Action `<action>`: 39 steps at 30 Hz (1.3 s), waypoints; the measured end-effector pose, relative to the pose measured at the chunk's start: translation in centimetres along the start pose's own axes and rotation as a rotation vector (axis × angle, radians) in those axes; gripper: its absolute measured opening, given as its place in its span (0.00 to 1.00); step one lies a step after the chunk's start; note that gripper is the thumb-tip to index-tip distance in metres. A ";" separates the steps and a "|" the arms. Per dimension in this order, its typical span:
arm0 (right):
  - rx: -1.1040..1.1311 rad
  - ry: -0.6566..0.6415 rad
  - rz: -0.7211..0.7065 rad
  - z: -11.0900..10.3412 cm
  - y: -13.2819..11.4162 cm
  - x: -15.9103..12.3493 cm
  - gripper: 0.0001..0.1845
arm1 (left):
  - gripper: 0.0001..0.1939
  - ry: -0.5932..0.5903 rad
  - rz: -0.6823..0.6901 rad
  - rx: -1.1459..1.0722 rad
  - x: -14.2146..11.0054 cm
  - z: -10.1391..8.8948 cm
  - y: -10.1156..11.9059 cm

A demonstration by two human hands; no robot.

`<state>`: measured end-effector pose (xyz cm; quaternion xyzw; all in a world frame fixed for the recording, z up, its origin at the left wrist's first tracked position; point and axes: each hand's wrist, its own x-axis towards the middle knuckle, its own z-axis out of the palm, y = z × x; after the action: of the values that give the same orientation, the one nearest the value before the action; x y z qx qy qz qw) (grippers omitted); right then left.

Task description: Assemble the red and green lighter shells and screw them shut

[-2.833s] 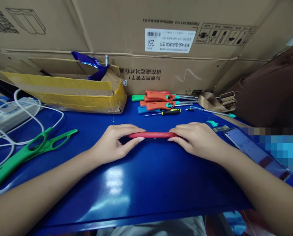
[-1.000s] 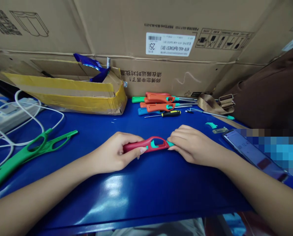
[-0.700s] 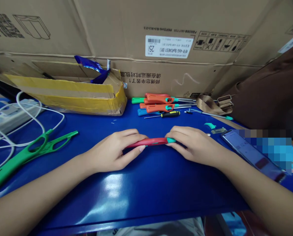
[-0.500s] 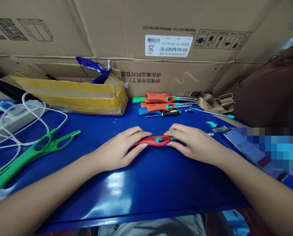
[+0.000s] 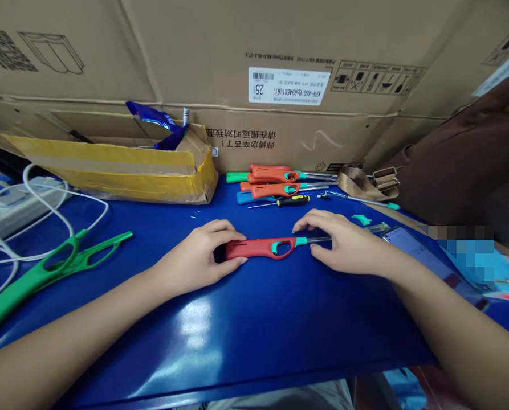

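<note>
Head view: red lighter [image 5: 256,248] lies lengthwise on the blue tabletop [image 5: 280,330], between both hands, teal trigger visible, metal rod [image 5: 318,240] pointing right. Left hand [image 5: 198,259] pinches its rear end, thumb on the near side, fingers on the far side. Right hand [image 5: 352,245] has thumb and fingers parted around the rod; can't tell if it touches. Behind: screwdriver [image 5: 294,200], black/yellow handle, just in front of a stack of lighters [image 5: 273,190], orange, green and blue. Brown strap [image 5: 359,182] with metal buckles right of the stack. Small teal piece [image 5: 361,219] and phone [image 5: 425,262] beyond the right hand. Far left: green casing [image 5: 57,267], white cable [image 5: 60,213], power strip [image 5: 43,196]. Yellow-taped box [image 5: 143,171] at the back, against a big carton [image 5: 194,51].
</note>
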<state>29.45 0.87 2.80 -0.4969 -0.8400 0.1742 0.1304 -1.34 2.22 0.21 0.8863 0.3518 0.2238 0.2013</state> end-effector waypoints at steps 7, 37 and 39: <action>-0.124 0.305 0.071 1.7 1.5 1.2 0.23 | 0.15 -0.002 -0.012 -0.072 -0.1 0.7 0.3; 0.516 0.200 -0.022 4.9 -4.1 7.2 0.13 | 0.15 0.033 -0.009 -0.205 -0.8 1.9 2.0; 0.526 0.214 -0.029 5.0 -4.6 8.0 0.13 | 0.15 0.041 -0.023 -0.223 -0.9 1.9 1.9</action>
<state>20.08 5.10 0.52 -0.4493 -0.7545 0.3310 0.3454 0.15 -0.04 -0.64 0.8497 0.3388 0.2774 0.2938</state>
